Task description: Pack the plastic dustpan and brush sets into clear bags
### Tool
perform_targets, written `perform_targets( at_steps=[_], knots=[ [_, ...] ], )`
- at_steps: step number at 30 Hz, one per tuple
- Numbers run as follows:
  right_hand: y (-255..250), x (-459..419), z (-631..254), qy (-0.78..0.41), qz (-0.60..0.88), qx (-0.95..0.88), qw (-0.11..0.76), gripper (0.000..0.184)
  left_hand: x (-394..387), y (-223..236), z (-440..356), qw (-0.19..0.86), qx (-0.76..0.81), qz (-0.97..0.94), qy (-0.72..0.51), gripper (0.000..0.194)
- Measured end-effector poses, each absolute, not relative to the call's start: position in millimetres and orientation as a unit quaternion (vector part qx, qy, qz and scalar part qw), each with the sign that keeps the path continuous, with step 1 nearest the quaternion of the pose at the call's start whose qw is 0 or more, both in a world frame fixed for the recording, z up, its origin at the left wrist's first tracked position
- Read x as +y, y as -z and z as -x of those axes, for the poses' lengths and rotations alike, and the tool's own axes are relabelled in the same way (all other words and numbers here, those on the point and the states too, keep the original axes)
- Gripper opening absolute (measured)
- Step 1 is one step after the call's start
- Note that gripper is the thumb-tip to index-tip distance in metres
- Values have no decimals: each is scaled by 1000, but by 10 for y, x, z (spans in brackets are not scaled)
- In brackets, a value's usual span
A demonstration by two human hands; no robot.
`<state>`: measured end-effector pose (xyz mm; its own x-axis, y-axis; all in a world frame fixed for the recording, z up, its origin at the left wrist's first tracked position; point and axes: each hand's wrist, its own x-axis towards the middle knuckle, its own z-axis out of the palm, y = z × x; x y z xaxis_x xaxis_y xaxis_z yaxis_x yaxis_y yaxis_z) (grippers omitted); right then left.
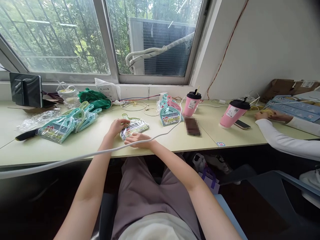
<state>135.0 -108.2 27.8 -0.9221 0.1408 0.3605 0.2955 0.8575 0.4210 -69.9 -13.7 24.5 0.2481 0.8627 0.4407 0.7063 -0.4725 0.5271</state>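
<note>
Lying on the table [165,143] before the person, a dustpan pack [138,126] in clear wrap is framed by both hands. Its left side is touched by the left hand [117,128], whose fingers are bent over the wrap; whether the pack is pinched there cannot be told. Its near edge is partly covered by the right hand [138,139], with the fingers laid along it; whether anything is gripped cannot be made out there either. The left forearm and right wrist are crossed, in this view, by a white cable [75,158]. To the left, more packs [57,128] are heaped next to a black item [26,134], with a green bag [93,98] and a tablet [26,90] set behind. To the right, a smaller pile [170,116] is placed near a pink cup [190,107] and a blurred dark object [192,126]. Farther along, a second cup [229,115] is stood by a phone [242,124], and a co-worker's hands [261,115] are seen near blue boxes [295,108].
</note>
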Motion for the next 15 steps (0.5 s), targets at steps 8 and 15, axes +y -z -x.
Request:
perform_targets(
  at_steps=[8,15],
  knots=[
    [-217,-952,-1398,157,239,-927,242,36,-114,-214,798,107,519,-772,-350,32],
    [-113,-654,-1423,97,408,-882,214,34,-207,-255,713,123,516,-786,-317,46]
  ],
)
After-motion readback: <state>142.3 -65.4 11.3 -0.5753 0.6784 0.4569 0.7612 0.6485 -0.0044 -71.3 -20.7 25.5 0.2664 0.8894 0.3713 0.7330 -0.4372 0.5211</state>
